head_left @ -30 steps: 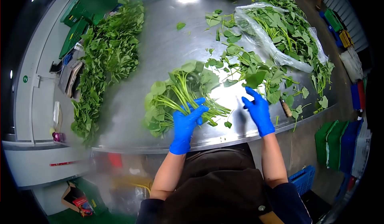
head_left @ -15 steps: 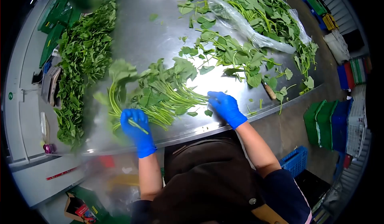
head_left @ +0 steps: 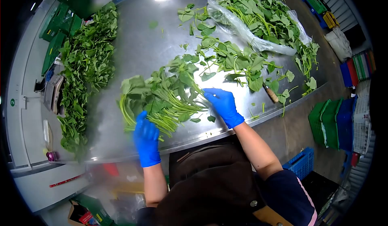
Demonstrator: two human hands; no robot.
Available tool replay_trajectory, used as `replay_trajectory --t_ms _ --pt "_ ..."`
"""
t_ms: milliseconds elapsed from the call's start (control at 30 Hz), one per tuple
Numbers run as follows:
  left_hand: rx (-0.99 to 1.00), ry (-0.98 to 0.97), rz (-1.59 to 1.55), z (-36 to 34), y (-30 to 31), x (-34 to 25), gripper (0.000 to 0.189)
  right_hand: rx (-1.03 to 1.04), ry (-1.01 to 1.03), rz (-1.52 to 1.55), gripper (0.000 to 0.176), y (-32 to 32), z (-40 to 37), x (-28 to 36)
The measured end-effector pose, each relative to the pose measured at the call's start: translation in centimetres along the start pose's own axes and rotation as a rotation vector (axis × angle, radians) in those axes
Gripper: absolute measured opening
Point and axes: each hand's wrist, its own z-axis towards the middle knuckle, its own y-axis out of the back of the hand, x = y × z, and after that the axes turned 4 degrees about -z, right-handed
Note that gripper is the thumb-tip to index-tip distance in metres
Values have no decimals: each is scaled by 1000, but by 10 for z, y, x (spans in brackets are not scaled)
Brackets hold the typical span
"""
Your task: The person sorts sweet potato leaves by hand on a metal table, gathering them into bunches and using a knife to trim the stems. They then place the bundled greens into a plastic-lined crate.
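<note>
A bunch of leafy greens (head_left: 161,100) lies on the steel desk (head_left: 137,48) near its front edge, between both blue-gloved hands. The left hand (head_left: 146,139) rests flat on the stem ends, its grip wide and holding nothing. The right hand (head_left: 221,105) presses on the stems at the bunch's other side; whether its grip closes cannot be told. Loose greens (head_left: 238,60) lie just beyond.

Both forearms reach over the near edge of the desk (head_left: 141,52). The gloved left hand (head_left: 146,139) lies palm-down, fingers straight and together. The gloved right hand (head_left: 221,105) angles leftward, fingers loosely extended.
</note>
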Motion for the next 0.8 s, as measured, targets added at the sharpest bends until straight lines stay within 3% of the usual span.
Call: replay_trajectory --t_ms 133,233,267,367,400,533,633,700,767,800 --pt "129 30 152 -3 -26 20 29 76 -257 254 25 7 -10 32" --pt "-55 1 293 -3 -48 36 30 86 -6 -263 24 8 -4 20" --pt "-76 -14 303 -3 -49 39 33 -49 131 -332 19 9 -11 21" --pt "-133 -77 279 -5 -52 43 36 -50 90 -451 17 21 -12 17" --pt "-132 -87 268 -4 -53 44 34 125 37 -734 19 24 -6 13" --pt "-185 -127 300 -3 -53 51 29 -161 32 -249 20 32 -18 42" --pt "-173 -137 332 -2 -57 58 25 42 -240 20 21 46 -19 83" --pt "-153 -125 350 -4 -61 64 25 -85 145 -20 21 27 -24 75" --pt "-136 -102 379 -7 -64 71 28 -74 381 -96 21 11 -32 79" --pt "-116 -121 353 -7 -59 76 25 15 309 16 19 7 -38 91"
